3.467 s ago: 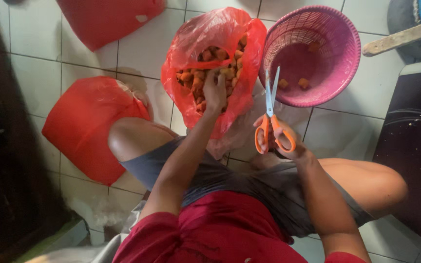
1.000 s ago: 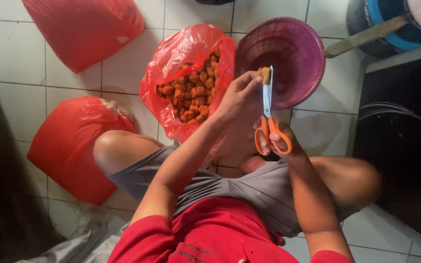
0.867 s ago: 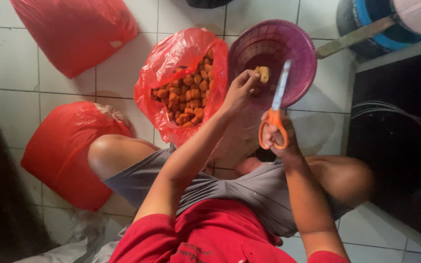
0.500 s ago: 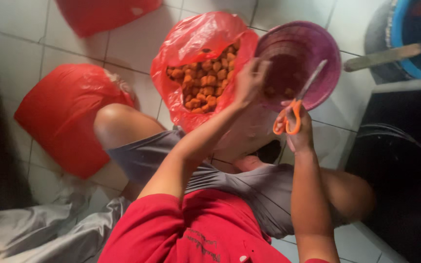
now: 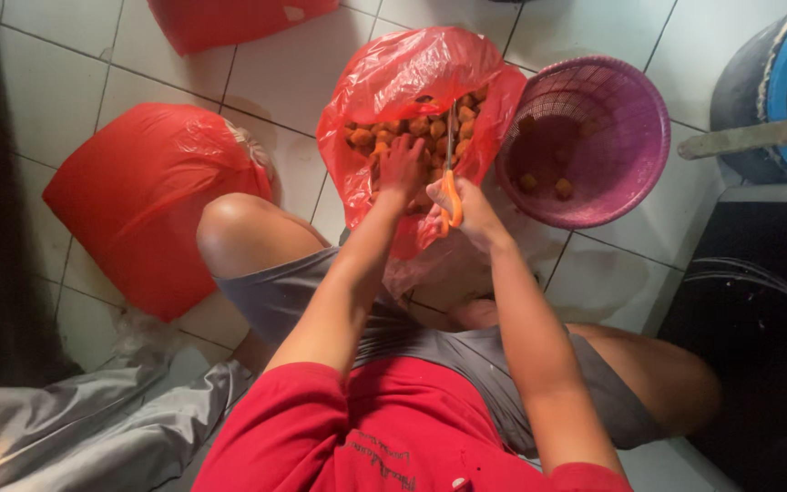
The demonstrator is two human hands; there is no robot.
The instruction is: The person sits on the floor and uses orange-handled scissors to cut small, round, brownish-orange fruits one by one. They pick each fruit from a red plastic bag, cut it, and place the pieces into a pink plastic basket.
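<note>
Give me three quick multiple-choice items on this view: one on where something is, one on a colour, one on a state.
1. Where is the left hand?
A. in the open red bag
B. in the basket
C. on the floor tiles

2. What colour are the handles of the scissors?
A. blue
B. orange
C. black

3. How is the pink basket?
A. upside down
B. heaped full
C. upright, holding only a few pieces

Answers:
1 A, the fingers reach in among the small orange-brown pieces in the open red bag.
2 B, an orange loop shows in the right hand.
3 C, its mouth faces up and a few scattered pieces lie at the bottom.
</note>
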